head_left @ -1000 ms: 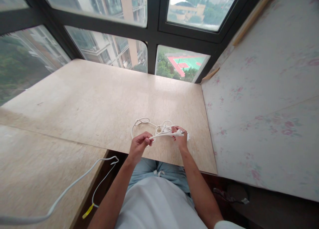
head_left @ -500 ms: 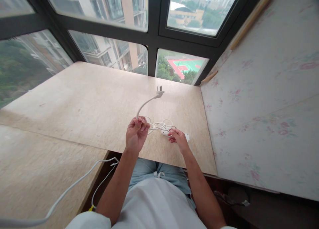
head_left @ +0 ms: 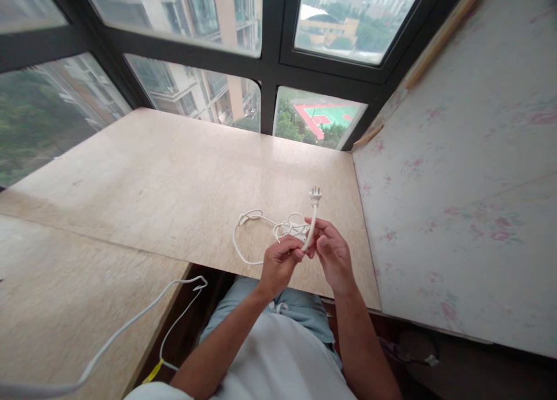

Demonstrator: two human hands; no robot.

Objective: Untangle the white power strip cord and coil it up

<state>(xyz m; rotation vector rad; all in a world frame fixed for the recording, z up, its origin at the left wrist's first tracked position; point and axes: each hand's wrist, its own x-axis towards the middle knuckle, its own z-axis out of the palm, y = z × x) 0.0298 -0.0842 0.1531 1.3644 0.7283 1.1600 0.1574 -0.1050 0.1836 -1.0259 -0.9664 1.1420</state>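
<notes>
A white power cord rises between my two hands and ends in a plug whose prongs point up and away from me. My left hand pinches the cord below the plug. Close beside it, my right hand has its fingers curled around the same stretch of cord. Behind the hands lies a white power strip, partly covered by loops of the cord and by my right hand. More of the cord runs in a wide loop over the counter to the left of the strip.
The beige counter ends at dark-framed windows ahead and a flowered wall on the right. Another white cable with a yellow tag crosses at the lower left, over a gap by the counter's edge.
My left hand has moved right and nearer to me, bringing the plug end over to my right hand. My right hand has shifted onto this stretch. A loop of cord now lies at left.
</notes>
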